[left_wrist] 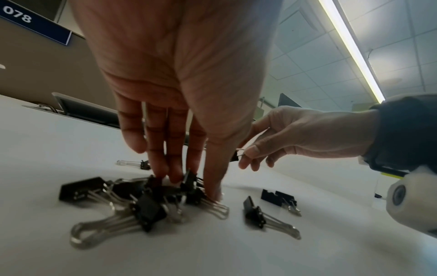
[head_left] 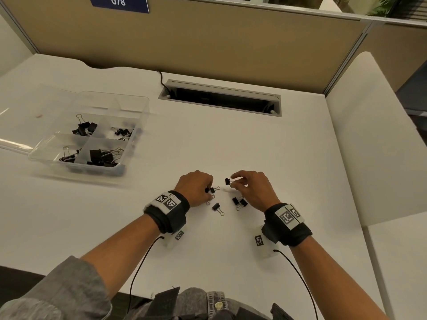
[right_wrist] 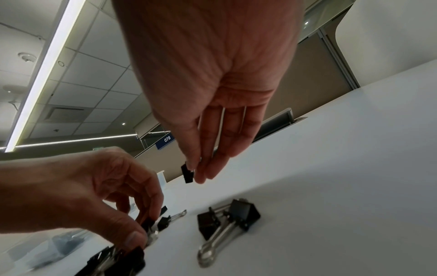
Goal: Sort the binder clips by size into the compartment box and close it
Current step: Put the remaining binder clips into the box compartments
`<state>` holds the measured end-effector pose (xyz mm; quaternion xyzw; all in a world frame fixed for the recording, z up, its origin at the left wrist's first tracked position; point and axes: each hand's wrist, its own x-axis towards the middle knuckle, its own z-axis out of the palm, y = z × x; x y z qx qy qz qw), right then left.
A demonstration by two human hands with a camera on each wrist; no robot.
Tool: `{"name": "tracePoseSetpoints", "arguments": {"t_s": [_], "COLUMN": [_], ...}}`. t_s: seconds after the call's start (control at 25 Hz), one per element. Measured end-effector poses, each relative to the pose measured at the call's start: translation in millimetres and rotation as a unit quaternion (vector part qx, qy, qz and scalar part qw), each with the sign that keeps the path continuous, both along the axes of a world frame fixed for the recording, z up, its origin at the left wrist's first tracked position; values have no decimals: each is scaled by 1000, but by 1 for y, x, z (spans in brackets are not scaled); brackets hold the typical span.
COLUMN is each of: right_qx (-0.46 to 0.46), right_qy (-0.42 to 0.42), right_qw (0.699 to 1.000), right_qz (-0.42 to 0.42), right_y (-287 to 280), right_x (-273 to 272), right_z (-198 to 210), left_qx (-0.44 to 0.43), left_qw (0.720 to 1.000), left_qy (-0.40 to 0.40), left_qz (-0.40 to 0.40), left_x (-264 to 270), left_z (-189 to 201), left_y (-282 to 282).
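A clear compartment box (head_left: 136, 116) stands open at the left of the white desk, with black binder clips in several compartments. My left hand (head_left: 208, 192) reaches down into a small pile of clips (left_wrist: 151, 201); its thumb and fingers pinch one clip (right_wrist: 147, 224) there. My right hand (head_left: 232, 181) holds a small black clip (head_left: 227, 181) by its wire handles, lifted off the desk. Between the hands lie one loose clip (head_left: 217, 207) and a pair of clips (head_left: 239, 202) touching each other.
The box's clear lid (head_left: 13, 125) lies folded out to its left. A long cable slot (head_left: 219, 98) is cut into the desk behind the hands, below a tan partition (head_left: 208, 42). Thin black cables run from both wrists toward the desk's near edge.
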<state>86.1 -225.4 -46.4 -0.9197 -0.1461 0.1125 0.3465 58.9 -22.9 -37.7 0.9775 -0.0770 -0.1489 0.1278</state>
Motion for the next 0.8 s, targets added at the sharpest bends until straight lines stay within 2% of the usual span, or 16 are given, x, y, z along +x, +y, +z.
{"name": "tracePoseSetpoints", "arguments": {"t_s": [0.16,0.4,0.52,0.68,0.8], "right_qx": [63,198,224,255,269], "right_qy": [13,48,49,56,52], "right_qw": [998,978,972,965,962], "right_qz": [-21,-54,-47,-28,-22], "right_y": [-4,-6,-2,13,36], "right_x": [5,11,13,23,36], "right_z": [6,18,27,50,67], "left_qx": [-22,-73,-145,-279,-367], "left_qw": [1000,996,989,954,917], "left_qy": [15,27,7,-32,-40], "left_qz": [-13,-30,6,108,151], "left_x": [2,6,10,19,25], "left_z": [1,4,15,43,71], "left_y": [5,13,20,44,73]}}
